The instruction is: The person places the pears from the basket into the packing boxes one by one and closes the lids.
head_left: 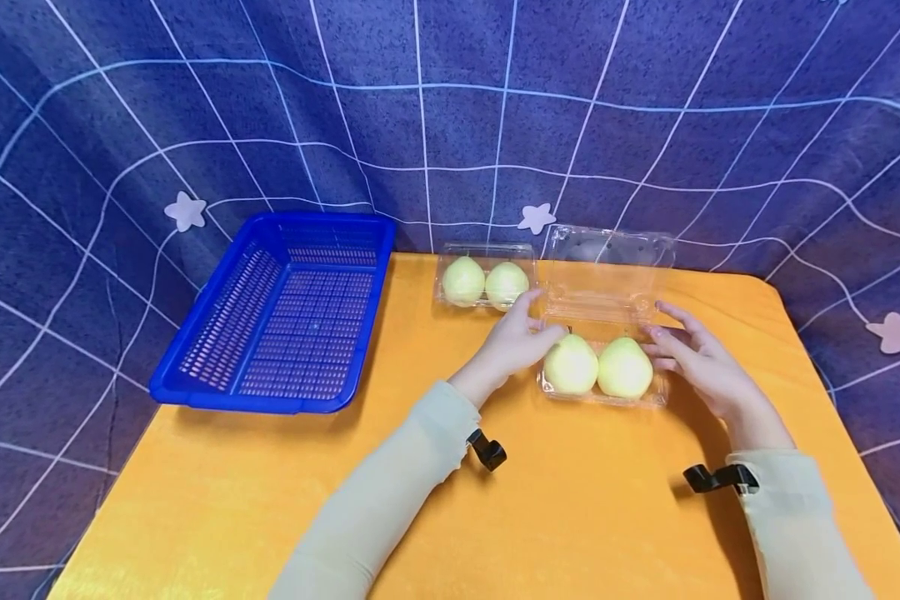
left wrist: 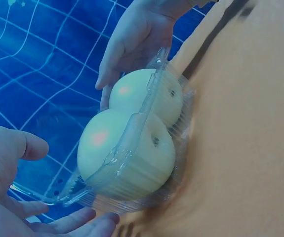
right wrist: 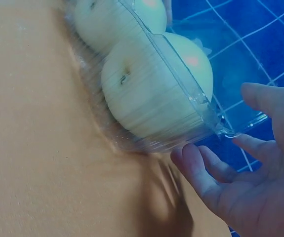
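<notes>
Two pale yellow-green pears (head_left: 571, 365) sit side by side in a clear plastic clamshell box (head_left: 602, 398) on the table. Its transparent lid (head_left: 600, 271) is raised and tipped back toward the curtain. My left hand (head_left: 512, 340) is at the box's left side, fingers spread, thumb apart from the pears in the left wrist view. On the right side is my right hand (head_left: 701, 367); in the right wrist view its loosely bent fingers (right wrist: 201, 173) are at the box's corner, apparently touching its edge. Neither hand grips a pear.
A second clear box (head_left: 487, 247) with two pears stands behind my left hand. To the left lies a blue plastic basket (head_left: 369, 350) with nothing in it. An orange cloth (head_left: 540, 508) covers the table, and a dark blue curtain (head_left: 465, 125) hangs behind.
</notes>
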`<act>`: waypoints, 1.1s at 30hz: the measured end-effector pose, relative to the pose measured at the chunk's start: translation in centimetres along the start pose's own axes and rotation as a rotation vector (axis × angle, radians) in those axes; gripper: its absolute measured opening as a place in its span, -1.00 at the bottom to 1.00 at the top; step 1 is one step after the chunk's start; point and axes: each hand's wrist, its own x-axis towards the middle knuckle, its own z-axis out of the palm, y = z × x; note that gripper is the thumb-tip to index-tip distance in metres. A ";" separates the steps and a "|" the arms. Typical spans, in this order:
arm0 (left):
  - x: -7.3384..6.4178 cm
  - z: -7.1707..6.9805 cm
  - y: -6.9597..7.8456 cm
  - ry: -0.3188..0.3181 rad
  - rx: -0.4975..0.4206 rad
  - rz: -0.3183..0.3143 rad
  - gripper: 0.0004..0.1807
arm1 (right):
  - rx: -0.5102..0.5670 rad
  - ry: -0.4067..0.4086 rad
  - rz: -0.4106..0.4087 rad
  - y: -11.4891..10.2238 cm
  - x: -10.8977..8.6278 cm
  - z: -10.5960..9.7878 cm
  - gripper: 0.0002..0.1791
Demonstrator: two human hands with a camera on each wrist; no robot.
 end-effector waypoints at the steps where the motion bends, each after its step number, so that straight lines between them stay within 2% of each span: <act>1: 0.0 -0.1 0.0 -0.002 -0.010 0.009 -0.07 | 0.010 -0.004 -0.002 0.0 0.0 0.0 -0.22; 4: -0.1 -0.5 0.1 -0.014 -0.031 0.021 -0.11 | -0.005 -0.009 -0.009 -0.2 -0.2 -0.1 -0.21; 10: -0.5 -0.9 0.0 -0.048 -0.079 -0.008 -0.16 | -0.125 -0.016 -0.068 -0.2 -1.0 0.0 -0.28; 15: -1.3 -1.3 -0.5 -0.082 -0.165 -0.018 -0.28 | -0.049 -0.070 -0.157 0.3 -1.5 0.0 -0.44; 20: -2.1 -1.5 -1.1 -0.101 -0.216 0.005 -0.39 | -0.012 -0.118 -0.221 1.0 -1.9 -0.1 -0.57; 28: -2.8 -1.5 -1.4 -0.088 -0.241 0.027 -0.43 | 0.014 -0.155 -0.258 1.4 -2.4 0.0 -0.49; 33: -3.2 -1.5 -1.6 -0.091 -0.249 0.020 -0.43 | 0.055 -0.162 -0.255 1.8 -2.7 0.0 -0.34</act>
